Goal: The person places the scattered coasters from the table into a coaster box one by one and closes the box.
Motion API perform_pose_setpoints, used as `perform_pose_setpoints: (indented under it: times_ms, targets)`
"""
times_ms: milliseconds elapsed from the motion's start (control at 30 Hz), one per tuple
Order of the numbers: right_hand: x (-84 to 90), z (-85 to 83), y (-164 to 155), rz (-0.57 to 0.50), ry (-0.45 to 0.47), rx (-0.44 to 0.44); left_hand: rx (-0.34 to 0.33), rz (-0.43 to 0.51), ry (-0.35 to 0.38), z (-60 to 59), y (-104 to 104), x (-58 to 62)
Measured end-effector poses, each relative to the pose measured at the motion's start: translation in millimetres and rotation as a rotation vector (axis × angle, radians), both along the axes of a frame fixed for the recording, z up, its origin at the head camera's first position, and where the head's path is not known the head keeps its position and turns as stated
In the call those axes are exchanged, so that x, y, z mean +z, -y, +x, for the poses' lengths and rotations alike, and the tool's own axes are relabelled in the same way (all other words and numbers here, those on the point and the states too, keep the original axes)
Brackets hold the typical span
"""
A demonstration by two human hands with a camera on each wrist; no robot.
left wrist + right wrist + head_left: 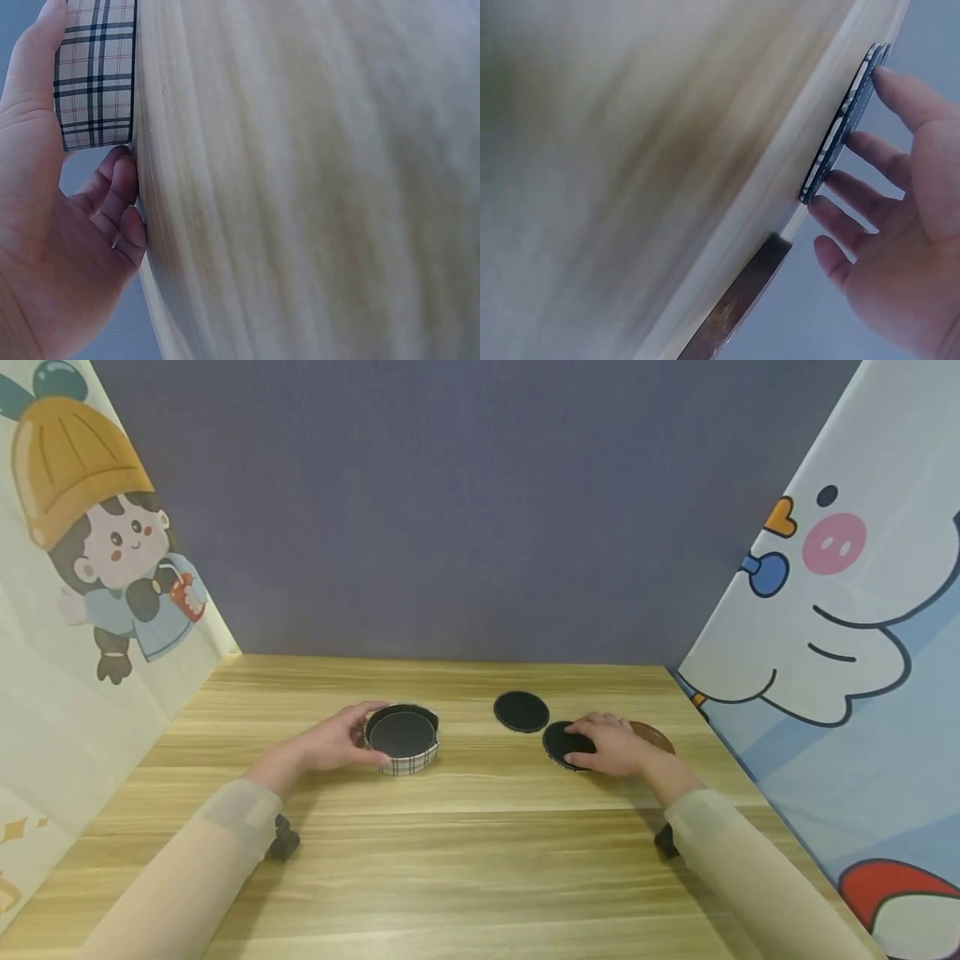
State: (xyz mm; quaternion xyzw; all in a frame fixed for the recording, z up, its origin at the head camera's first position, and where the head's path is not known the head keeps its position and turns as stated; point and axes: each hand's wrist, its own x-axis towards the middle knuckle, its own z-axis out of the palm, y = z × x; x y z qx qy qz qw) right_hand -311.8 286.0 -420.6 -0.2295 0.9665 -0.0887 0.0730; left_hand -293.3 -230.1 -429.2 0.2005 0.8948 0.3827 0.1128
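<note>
My left hand (337, 739) grips a round holder (423, 758) with beige plaid sides and an open top. Its thumb lies along the near side, while the other fingers reach around the back. Inside the holder a black disc (401, 732) shows. On the table, my right hand (611, 745) touches a thin round black coaster (557, 743) with its fingertips and thumb, over the top and edge. In the right wrist view, that coaster (838, 131) has a patterned edge. A second black coaster (521, 711) lies just behind it, to the left.
A brown round object (654, 737) lies beyond the right hand, partly hidden by it; its dark edge shows in the right wrist view. The wooden table (450, 877) meets a dark back wall (450, 510) and printed side panels.
</note>
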Motion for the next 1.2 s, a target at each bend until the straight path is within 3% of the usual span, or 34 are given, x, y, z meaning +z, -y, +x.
perform_pose_setpoints:
  times_ms: [500, 1200]
  targets:
    - [-3.3, 14.8, 11, -0.037, 0.023, 0.054, -0.037, 0.059, 0.02, -2.8, 0, -3.0]
    - [-3.0, 29.7, 31, -0.065, 0.073, 0.102, -0.014, 0.038, 0.025, -3.9, 0, -3.4]
